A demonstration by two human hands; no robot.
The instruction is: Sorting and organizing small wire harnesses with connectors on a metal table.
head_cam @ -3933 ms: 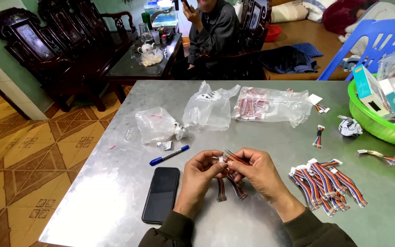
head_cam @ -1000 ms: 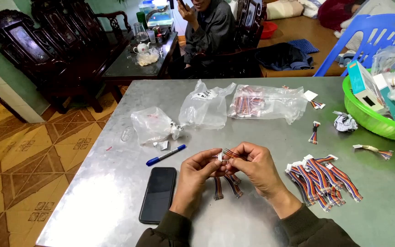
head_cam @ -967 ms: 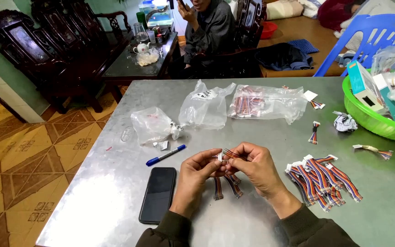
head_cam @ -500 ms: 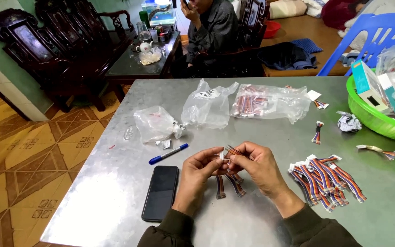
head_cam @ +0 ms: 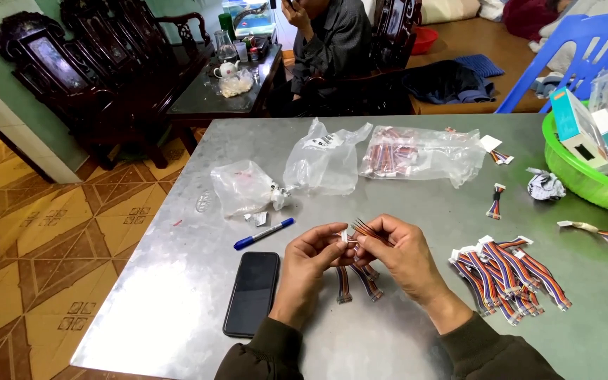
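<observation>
Grey and smooth, the metal table (head_cam: 402, 352) carries everything, with carved dark chairs and another person seated well beyond its far edge. Taking the black phone (head_cam: 252, 293) as the mark: the left hand (head_cam: 309, 264) is just to its right, and the right hand (head_cam: 401, 252) lies a little further right again. Both hands meet over a short ribbon cable (head_cam: 362, 229), its striped wires fanned out above the fingertips; the left thumb and forefinger pinch its small white end, while the right fingers are closed around the wire bundle. Two more short cables (head_cam: 357, 281) hang or lie directly under the hands.

Against the views from a second back, very little has shifted: the hands hold the same close pose at the same spot, with only the camera drifting slightly. That suggests slow, fiddly fingertip work on one piece rather than a change of piece.

Far right of the phone lies a pile of finished-looking striped cables (head_cam: 508, 274); beyond the phone, a blue pen (head_cam: 264, 233) and clear plastic bags (head_cam: 325, 158).
</observation>
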